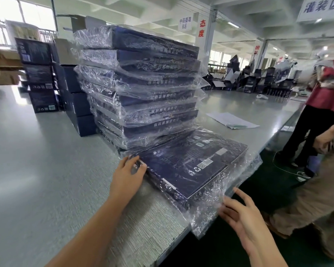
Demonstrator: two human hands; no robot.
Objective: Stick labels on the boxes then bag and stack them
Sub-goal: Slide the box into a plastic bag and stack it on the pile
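Box (183, 166), dark blue and flat, lies inside a clear plastic bag (206, 214) on the grey table (37, 170), directly in front of the stack (143, 89) of bagged boxes, with its far edge right at the stack's foot. Its printed face is up, with a small white label (221, 151) on the corner that lies in front of the stack's right side. The bag's loose end trails away from the stack and hangs crumpled over the table's near edge.

Both of the person's 2 hands are at this 1 box. The left hand (126, 176) reaches in just in front of the stack's left bottom corner. Its fingers (135, 161) lie fairly straight against the box's corner there, touching it and not wrapped round it, though they are blurred. The right hand (243, 214) is farther out from the stack, beyond the table edge. It is open with its fingers spread, and the fingertips touch the loose plastic of the bag.

The stack stands tall and leans a little, each box in it wrapped in its own crinkled bag. Behind the stack to its left stand piles of unbagged dark boxes (39, 74). To the stack's right, a few white sheets of paper (231, 120) lie flat on the table. Farther right of the stack, past the table, a person in a red vest (326, 89) stands on the dark floor.
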